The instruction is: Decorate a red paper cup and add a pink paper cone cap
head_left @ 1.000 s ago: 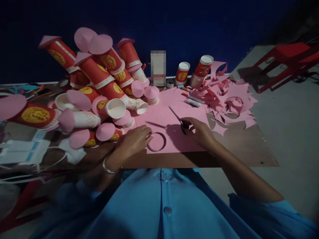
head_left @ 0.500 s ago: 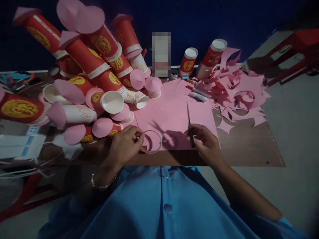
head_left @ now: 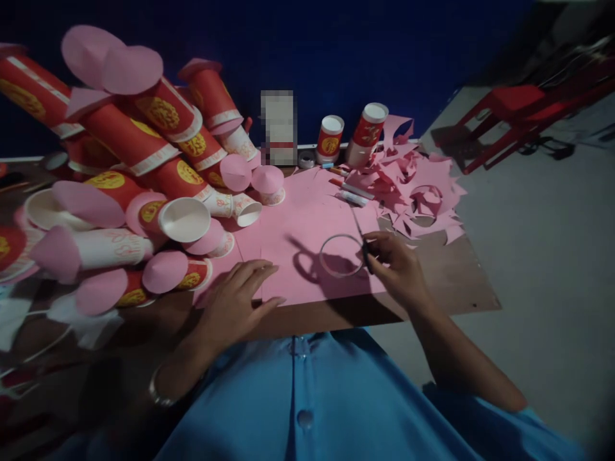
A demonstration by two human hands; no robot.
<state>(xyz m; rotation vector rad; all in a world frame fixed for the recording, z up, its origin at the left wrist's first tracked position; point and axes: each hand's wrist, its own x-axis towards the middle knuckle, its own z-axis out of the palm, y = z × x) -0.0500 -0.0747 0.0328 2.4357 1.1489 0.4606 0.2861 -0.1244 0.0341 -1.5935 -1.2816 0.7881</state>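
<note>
My right hand (head_left: 396, 266) grips a pair of scissors (head_left: 368, 253) by the dark handles, thin blade pointing away from me. Beside those fingers is a thin clear ring (head_left: 342, 236); its right edge meets the scissors and fingertips. Whether the hand also pinches the ring, I cannot tell. Spread flat, my left hand (head_left: 237, 301) rests at the left part of a pink paper sheet (head_left: 298, 275), holding nothing. Shadows of scissors and hand fall across the sheet, which lies along the table's front edge.
Red paper tubes with pink cones (head_left: 129, 137) and paper cups (head_left: 185, 219) pile up at left. Pink scraps (head_left: 423, 186) heap at right, near markers (head_left: 354, 198) and two upright red tubes (head_left: 330, 141). A red stool (head_left: 516, 102) stands beyond the table (head_left: 461, 282).
The ring has gone from my left fingers over to my right hand. My left hand has opened and flattened onto the paper. The view has turned rightward.
</note>
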